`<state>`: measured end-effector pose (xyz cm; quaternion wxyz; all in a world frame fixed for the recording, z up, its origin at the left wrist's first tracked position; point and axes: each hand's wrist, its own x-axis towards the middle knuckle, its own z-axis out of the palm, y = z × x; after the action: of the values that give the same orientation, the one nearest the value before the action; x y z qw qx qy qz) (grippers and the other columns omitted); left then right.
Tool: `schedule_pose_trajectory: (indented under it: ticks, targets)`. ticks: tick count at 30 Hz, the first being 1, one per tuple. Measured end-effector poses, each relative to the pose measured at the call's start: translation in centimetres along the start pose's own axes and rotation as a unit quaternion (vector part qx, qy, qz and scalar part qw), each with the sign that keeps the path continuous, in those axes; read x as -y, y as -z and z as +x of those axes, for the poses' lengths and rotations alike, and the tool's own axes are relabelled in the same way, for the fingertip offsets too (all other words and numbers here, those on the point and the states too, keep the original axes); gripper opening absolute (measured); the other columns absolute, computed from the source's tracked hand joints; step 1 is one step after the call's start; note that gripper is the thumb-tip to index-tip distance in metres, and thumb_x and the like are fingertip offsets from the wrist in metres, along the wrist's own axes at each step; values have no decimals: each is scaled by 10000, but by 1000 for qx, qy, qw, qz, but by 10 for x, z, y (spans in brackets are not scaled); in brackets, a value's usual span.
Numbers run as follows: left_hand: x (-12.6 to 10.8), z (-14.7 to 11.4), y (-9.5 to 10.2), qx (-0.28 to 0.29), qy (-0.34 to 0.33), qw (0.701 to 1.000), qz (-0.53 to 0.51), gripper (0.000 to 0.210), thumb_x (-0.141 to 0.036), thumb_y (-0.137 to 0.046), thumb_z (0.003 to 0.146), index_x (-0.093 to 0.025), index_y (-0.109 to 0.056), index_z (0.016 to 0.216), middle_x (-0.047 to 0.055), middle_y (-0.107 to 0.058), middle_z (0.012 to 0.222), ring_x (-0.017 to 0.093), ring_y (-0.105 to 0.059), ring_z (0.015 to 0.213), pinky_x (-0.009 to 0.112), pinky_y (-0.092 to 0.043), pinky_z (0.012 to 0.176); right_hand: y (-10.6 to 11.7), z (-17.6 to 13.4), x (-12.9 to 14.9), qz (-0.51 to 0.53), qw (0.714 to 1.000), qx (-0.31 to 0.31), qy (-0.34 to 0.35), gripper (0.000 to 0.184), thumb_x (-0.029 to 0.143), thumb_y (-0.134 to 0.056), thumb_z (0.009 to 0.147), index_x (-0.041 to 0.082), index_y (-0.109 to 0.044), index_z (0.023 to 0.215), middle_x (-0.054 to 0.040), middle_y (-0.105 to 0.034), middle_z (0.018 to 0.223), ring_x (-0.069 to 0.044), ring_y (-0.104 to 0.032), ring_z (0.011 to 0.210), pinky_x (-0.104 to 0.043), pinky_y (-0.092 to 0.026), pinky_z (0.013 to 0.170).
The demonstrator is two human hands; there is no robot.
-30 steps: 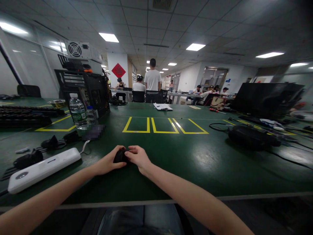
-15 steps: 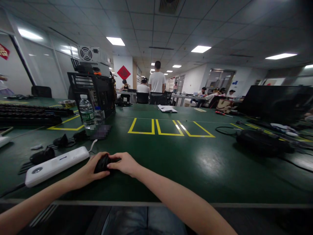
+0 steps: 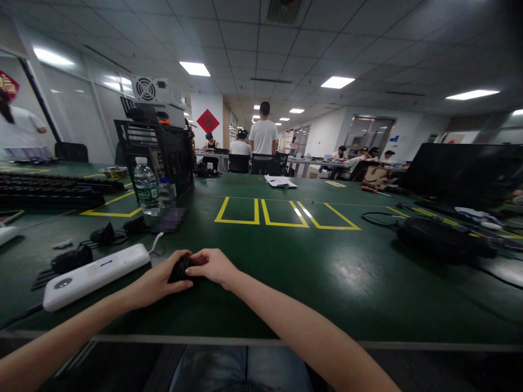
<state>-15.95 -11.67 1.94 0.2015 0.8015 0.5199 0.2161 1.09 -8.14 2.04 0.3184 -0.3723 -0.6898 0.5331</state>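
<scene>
A small black rounded object (image 3: 180,268) is held low over the green table, in front of my body. From its left side my left hand (image 3: 161,282) wraps it, thumb below and fingers behind. My right hand (image 3: 214,267) pinches its right side between thumb and fingers. Much of the object is covered by the fingers, and its exact kind cannot be made out. Just left of my left hand lies a white power strip (image 3: 98,275) with a white cable (image 3: 156,241) at its far end.
Beyond the strip stand a water bottle (image 3: 146,188) and an open black computer case (image 3: 157,147). Yellow tape outlines (image 3: 241,221) mark the table (image 3: 278,277). A black pouch-like item (image 3: 441,238) with cables and a monitor (image 3: 466,171) are at right. A clipboard (image 3: 281,182) lies farther back.
Both hands have shifted slightly to the right and up with the black object between them. At the far left, a person in a white top has come further into view.
</scene>
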Motion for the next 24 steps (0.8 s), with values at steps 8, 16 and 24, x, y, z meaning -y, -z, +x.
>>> schedule_pose_trajectory:
  ticks: [8,16,24]
  targets:
    - [-35,98,-41,26,-92,995,-31,615,-467,-568,663,-175,-345,1156,73,-520,1040,218,-527,912,338,-418,779,87,-19,-14,27,995,-93,-13,330,185,-619,636,140,-586,961,-60,-611,932,-176,-556,898,-346,-426,809]
    - [-81,133,-73,25,-145,988,-37,614,-426,-584,669,-195,-319,1173,72,-499,1078,215,-523,924,319,-426,751,146,-47,-28,23,993,-114,-7,343,182,-632,610,140,-576,945,-64,-585,954,-178,-547,898,-368,-420,821]
    - [-86,123,-79,-37,-180,982,39,634,-413,-586,676,-192,-280,1185,93,-458,1128,242,-498,986,353,-415,795,141,-55,-36,70,990,-120,27,419,166,-650,584,148,-543,988,-61,-591,989,-170,-563,916,-357,-423,849]
